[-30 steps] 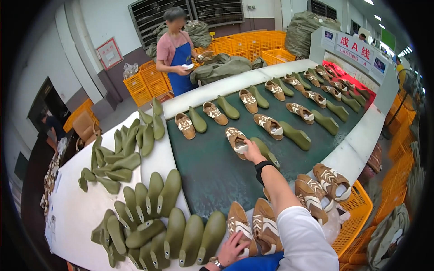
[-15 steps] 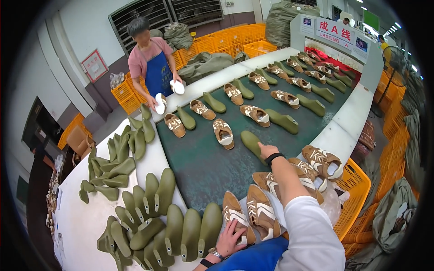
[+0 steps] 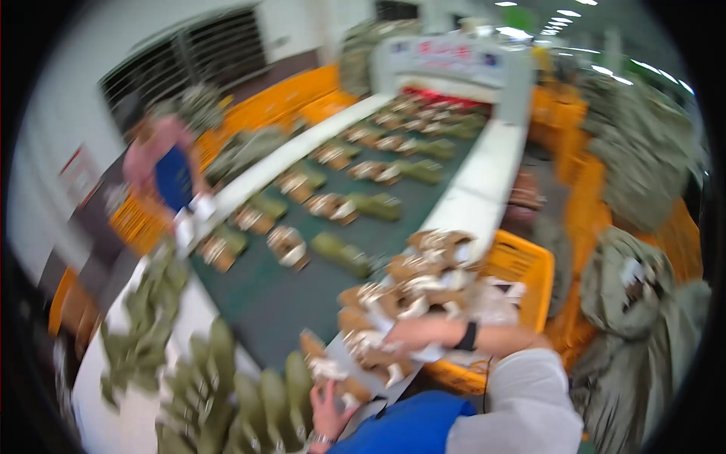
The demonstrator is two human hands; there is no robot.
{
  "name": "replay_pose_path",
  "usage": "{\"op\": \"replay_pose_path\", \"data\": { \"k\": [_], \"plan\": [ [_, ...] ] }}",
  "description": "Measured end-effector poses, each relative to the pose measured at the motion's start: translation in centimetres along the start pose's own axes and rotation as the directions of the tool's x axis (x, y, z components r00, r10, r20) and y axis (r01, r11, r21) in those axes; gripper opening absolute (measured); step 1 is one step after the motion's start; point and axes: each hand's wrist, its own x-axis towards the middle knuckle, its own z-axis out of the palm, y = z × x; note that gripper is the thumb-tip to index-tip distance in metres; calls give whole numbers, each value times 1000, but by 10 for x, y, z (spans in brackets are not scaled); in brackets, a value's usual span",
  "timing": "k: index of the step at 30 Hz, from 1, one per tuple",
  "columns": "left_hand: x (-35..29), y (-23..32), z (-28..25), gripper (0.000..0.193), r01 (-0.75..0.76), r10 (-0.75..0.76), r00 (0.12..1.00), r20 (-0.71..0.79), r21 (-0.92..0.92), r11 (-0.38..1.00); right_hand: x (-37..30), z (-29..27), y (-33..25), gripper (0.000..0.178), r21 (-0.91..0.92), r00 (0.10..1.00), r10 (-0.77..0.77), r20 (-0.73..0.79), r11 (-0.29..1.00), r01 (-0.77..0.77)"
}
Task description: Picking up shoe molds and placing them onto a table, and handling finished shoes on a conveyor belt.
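Matt green belt; orange plastic crate; brown cloth-like shoes.

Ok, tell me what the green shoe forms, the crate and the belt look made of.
The frame is motion-blurred, so hedged. Shoe forms: smooth, one solid olive colour, moulded look, probably plastic. Crate: bright orange with a gridded wall, likely moulded plastic. Belt: dark green, flat and matte, probably rubber or a coated fabric; the blur hides any texture.

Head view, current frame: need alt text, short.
Motion-blurred view down onto a dark green conveyor belt carrying rows of brown-and-white shoes beside olive green shoe lasts. The person's right hand reaches into a pile of the same shoes above an orange plastic crate; the left hand touches a shoe.
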Motion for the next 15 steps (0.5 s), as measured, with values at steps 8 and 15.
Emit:
{"op": "replay_pose_path", "data": {
  "k": [8, 15],
  "plan": [
    [4, -9, 8, 43, 283, -212, 928, 306, -208, 936, -7, 133, -31, 47, -278, 880, 95, -465, 928, -247],
    [11, -6, -1, 33, 169, -84, 940, 331, -237, 957, -12, 129, -16, 32, -207, 900, 42, -434, 968, -145]
  ]
}}
